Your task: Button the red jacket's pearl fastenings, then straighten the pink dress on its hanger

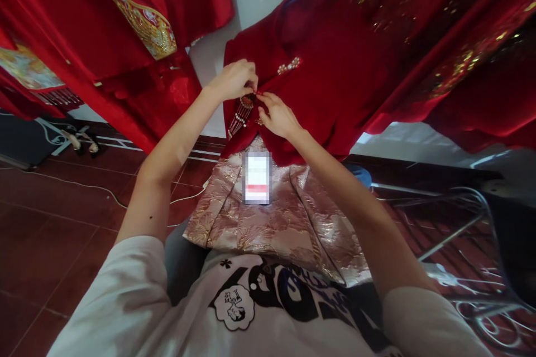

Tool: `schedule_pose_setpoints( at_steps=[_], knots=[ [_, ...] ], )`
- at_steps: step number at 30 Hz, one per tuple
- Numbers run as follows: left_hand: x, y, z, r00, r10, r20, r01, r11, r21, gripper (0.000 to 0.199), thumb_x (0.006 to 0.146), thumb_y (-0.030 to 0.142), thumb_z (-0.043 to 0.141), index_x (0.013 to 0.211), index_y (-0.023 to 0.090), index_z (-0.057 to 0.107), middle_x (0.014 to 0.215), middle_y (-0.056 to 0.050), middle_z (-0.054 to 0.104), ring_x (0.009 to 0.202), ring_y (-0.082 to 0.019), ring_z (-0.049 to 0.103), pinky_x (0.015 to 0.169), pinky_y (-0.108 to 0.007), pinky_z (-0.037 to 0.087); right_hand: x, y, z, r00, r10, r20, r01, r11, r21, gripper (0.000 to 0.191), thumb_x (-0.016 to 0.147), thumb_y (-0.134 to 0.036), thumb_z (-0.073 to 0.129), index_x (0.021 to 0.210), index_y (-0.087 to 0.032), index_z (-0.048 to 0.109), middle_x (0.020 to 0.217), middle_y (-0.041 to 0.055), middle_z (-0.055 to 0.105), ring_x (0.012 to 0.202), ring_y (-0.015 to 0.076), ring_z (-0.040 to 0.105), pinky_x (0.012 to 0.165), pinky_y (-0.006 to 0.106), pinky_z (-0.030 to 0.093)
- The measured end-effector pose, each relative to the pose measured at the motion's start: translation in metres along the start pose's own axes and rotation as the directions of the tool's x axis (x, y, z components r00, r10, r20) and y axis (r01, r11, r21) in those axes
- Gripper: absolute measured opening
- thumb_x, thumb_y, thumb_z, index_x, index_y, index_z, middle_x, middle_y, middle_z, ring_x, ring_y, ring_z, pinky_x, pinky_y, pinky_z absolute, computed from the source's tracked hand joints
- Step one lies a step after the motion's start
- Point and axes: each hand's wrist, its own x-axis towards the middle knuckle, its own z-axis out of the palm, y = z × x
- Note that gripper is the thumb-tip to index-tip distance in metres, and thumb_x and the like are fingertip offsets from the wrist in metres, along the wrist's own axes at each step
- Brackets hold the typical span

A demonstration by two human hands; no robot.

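Note:
A dark red velvet jacket [330, 83] hangs in front of me over a pink and gold brocade skirt [272, 223]. My left hand [234, 79] pinches the jacket's front edge at a gold tasselled clasp [243, 114]. Just right of it, my right hand [276, 114] grips the same fastening from the other side, fingertips nearly touching the left hand. A pearl button clasp [288, 65] sits higher on the jacket. A blurred white tag [257, 177] hangs over the skirt.
Red embroidered garments hang at left [125, 28] and right [452, 39]. Dark red tiled floor [62, 217] with a white cable [84, 184] lies at left. A metal wire rack [473, 228] stands at lower right. A pair of shoes [84, 144] lies far left.

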Motion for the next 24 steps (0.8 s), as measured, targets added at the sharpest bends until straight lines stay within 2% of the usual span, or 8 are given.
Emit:
schedule_pose_setpoints(
  at_steps=[4,7,9,12,15,17,20,24],
  knots=[
    [0.009,0.009,-0.012,0.991,-0.025,0.128,0.012,0.995,0.1,0.015,0.087,0.015,0.072,0.098,0.018,0.081,0.109,-0.008,0.069,0.125,-0.033,0.064,0.105,-0.038,0.048,-0.002,-0.001,0.001,1.0,0.007,0.003,-0.008,0.999,0.042,0.063,0.108,-0.034,0.041,0.163,-0.006,0.05,0.169,0.0215,0.047,0.157,0.0365,0.048,0.127,0.059,0.048],
    [0.007,0.004,-0.006,0.99,-0.065,0.128,0.057,0.996,0.064,0.023,0.087,0.016,0.077,0.11,0.017,0.077,0.111,-0.007,0.069,0.122,-0.032,0.067,0.108,-0.039,0.047,-0.002,-0.002,-0.002,1.0,0.015,-0.011,-0.014,0.995,0.098,0.064,0.106,-0.033,0.047,0.165,-0.007,0.049,0.169,0.0223,0.046,0.156,0.0361,0.049,0.126,0.059,0.049],
    [-0.007,-0.003,0.007,0.993,-0.117,0.018,0.118,0.99,-0.079,0.035,0.082,0.018,0.086,0.115,0.015,0.072,0.107,-0.007,0.069,0.116,-0.031,0.07,0.107,-0.04,0.049,0.0,-0.001,-0.008,0.999,0.024,-0.041,-0.017,0.988,0.152,0.057,0.102,-0.03,0.054,0.155,-0.009,0.061,0.163,0.0219,0.053,0.152,0.0351,0.054,0.126,0.059,0.049],
    [-0.042,-0.007,0.035,0.958,-0.231,-0.171,0.156,0.918,-0.365,0.046,0.074,0.016,0.094,0.108,0.016,0.064,0.101,-0.006,0.068,0.101,-0.026,0.071,0.096,-0.037,0.054,0.006,0.001,-0.019,0.99,0.084,-0.109,-0.047,0.952,0.301,0.039,0.1,-0.025,0.058,0.131,-0.013,0.077,0.143,0.0169,0.07,0.134,0.0296,0.068,0.121,0.053,0.055],
    [-0.078,0.002,0.065,0.942,-0.328,-0.078,0.243,0.821,-0.517,0.043,0.077,0.014,0.089,0.104,0.02,0.057,0.098,-0.003,0.068,0.084,-0.018,0.068,0.079,-0.028,0.055,0.008,-0.001,-0.022,0.966,0.222,-0.131,-0.126,0.85,0.511,0.034,0.106,-0.033,0.054,0.126,-0.017,0.077,0.129,0.0111,0.076,0.113,0.0228,0.075,0.099,0.043,0.068],
    [-0.089,0.011,0.078,0.933,-0.359,0.016,0.316,0.797,-0.515,0.046,0.07,0.007,0.088,0.1,0.021,0.055,0.095,-0.001,0.068,0.071,-0.014,0.063,0.07,-0.025,0.051,0.006,-0.006,-0.017,0.946,0.299,-0.125,-0.172,0.79,0.589,0.034,0.108,-0.039,0.053,0.124,-0.019,0.076,0.123,0.0095,0.078,0.107,0.0205,0.076,0.088,0.037,0.069],
    [-0.09,0.023,0.086,0.918,-0.396,-0.008,0.349,0.819,-0.456,0.043,0.069,0.006,0.086,0.098,0.021,0.057,0.095,-0.001,0.07,0.068,-0.015,0.062,0.067,-0.026,0.047,-0.004,-0.016,-0.004,0.94,0.323,-0.112,-0.204,0.794,0.573,0.026,0.105,-0.031,0.057,0.114,-0.019,0.077,0.115,0.008,0.079,0.102,0.0196,0.076,0.091,0.037,0.068],
    [-0.083,0.029,0.085,0.908,-0.413,-0.078,0.349,0.844,-0.407,0.02,0.081,0.017,0.081,0.089,0.021,0.063,0.09,-0.002,0.074,0.077,-0.02,0.068,0.072,-0.028,0.046,-0.024,-0.024,0.015,0.917,0.381,-0.117,-0.297,0.849,0.437,0.019,0.096,-0.018,0.063,0.109,-0.018,0.076,0.108,0.0093,0.078,0.092,0.0206,0.074,0.098,0.041,0.063]
  ],
)
